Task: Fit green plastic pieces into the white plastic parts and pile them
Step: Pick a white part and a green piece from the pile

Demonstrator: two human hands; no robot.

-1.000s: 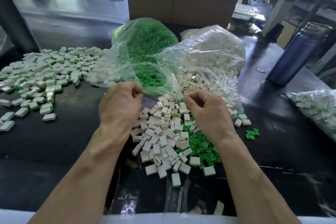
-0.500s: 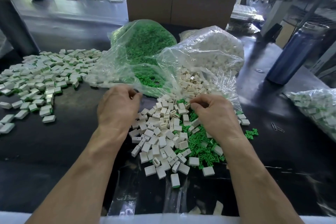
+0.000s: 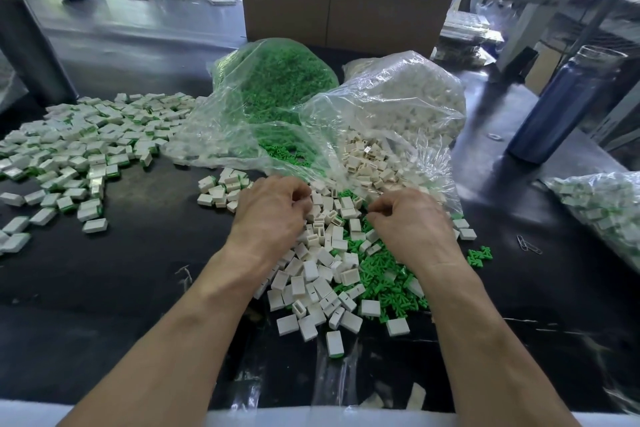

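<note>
fingers (image 3: 301,198) curled, grasp unclear, both hands | white plastic parts (image 3: 311,274): small hollow blocks | green plastic pieces (image 3: 384,284): loose heap

- bright, even light from above and behind; white glare on plastic bags (image 3: 388,104) and dark table (image 3: 138,270)
- wide-angle bowing at edges
- background soft, slightly blurred

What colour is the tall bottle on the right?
Dark blue bottle with a clear top, head view.
</note>
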